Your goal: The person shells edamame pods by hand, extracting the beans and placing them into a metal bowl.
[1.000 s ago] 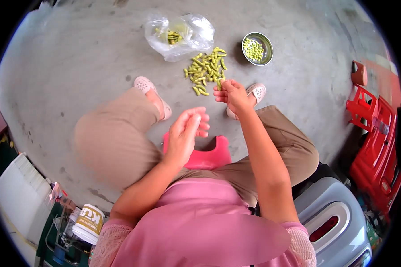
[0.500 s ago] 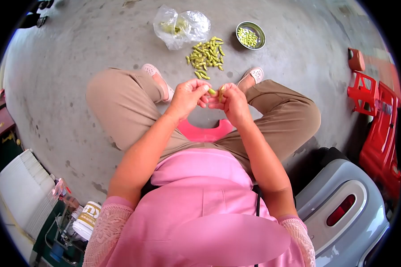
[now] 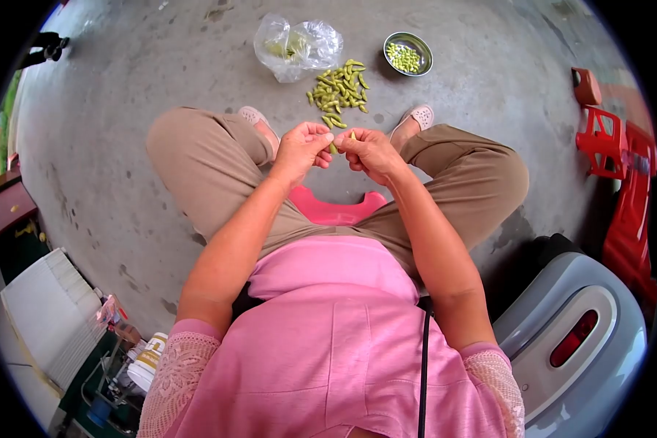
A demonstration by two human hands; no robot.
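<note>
My left hand [image 3: 299, 153] is closed in a pinch on a green soybean pod [image 3: 333, 148], which hangs down from the fingertips. Close beside it, my right hand [image 3: 374, 155] is also pinched, its thumb near the left fingertips. A small green pod piece [image 3: 353, 135] shows at its fingers, partly hidden. Beyond both hands, a loose pile of soybean pods [image 3: 341, 89] lies on the concrete floor. A round metal bowl [image 3: 428, 64] to the right of the pile holds shelled green beans [image 3: 404, 58].
A clear plastic bag [image 3: 321, 44] with more green inside lies behind the pile. Between my legs is a pink stool edge [image 3: 336, 210]. Red plastic stools [image 3: 602, 144] stand at right, near a grey scooter-like body [image 3: 555, 321]. White stacked panels [image 3: 51, 314] are at left.
The left hand's pod has turned from pointing right to hanging down. My right hand has rotated knuckles-up, and the green piece in it now shows at the top of its fingers.
</note>
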